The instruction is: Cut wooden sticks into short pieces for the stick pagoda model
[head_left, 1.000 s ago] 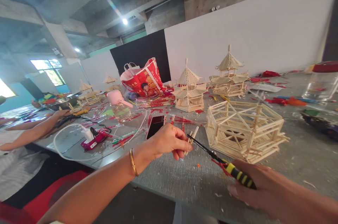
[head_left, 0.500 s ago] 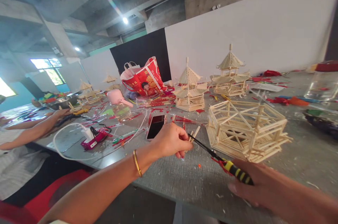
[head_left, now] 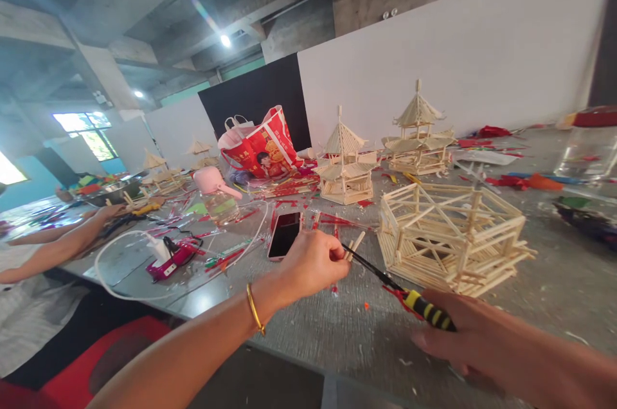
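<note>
My left hand [head_left: 313,262], with a gold bangle at the wrist, is closed in a pinch on short pale wooden sticks [head_left: 357,243] just above the table. My right hand [head_left: 453,325] is wrapped round a tool with a yellow-and-black handle [head_left: 429,310], red parts and a long narrow black front [head_left: 369,263]. The tool's tip meets the sticks by my left fingertips; its exact kind is unclear. Right of the sticks stands a low hexagonal frame of wooden sticks [head_left: 448,238]. A phone [head_left: 285,235] lies beyond my left wrist.
Two stick pagodas [head_left: 344,168] [head_left: 419,139] stand at the back, beside a red bag [head_left: 260,148]. A pink-topped bottle [head_left: 216,197] and a purple power strip [head_left: 171,260] with a white cable are on the left. Another person's arm [head_left: 67,238] reaches in farther left. A clear jar [head_left: 592,152] stands right.
The view has shifted very slightly. My left fingers have curled in a little more around the sticks. My right hand and the tool have moved slightly left.
</note>
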The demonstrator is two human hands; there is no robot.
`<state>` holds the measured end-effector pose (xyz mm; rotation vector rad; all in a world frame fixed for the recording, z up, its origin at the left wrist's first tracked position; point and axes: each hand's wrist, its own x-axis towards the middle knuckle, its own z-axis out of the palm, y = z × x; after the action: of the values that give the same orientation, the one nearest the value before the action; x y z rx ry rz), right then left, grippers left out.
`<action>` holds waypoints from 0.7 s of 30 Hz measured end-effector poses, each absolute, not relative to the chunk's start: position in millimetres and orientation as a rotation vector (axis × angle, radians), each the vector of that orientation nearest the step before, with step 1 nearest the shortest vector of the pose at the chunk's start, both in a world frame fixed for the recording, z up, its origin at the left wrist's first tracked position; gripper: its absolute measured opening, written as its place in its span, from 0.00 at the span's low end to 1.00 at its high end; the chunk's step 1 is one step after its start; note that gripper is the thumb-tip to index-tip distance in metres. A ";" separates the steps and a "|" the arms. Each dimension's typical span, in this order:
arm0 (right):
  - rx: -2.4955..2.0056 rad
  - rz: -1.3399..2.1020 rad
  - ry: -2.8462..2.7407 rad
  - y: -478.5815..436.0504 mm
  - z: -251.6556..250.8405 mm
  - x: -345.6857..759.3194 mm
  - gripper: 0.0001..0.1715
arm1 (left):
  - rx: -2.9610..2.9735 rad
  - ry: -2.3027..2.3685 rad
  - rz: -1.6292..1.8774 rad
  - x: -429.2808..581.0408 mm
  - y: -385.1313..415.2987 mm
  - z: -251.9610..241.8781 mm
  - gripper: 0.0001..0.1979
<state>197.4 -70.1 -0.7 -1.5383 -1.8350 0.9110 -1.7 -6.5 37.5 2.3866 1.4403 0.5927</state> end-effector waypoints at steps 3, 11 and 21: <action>-1.545 1.029 -1.860 -65.6 -2.3 200.3 0.09 | 2.518 1.439 0.613 -2.3 -5.0 33.1 0.08; -1.675 1.250 -1.846 -43.2 -37.5 204.7 0.04 | 2.692 1.507 0.603 -0.3 -1.9 24.3 0.10; -1.761 1.908 -1.623 -37.1 -22.8 200.5 0.02 | 2.555 1.460 0.281 0.1 6.3 24.3 0.09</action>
<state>200.5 -37.1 -22.8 -1.7613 -1.6231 1.9081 0.1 6.3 24.3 2.5555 1.4601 0.2815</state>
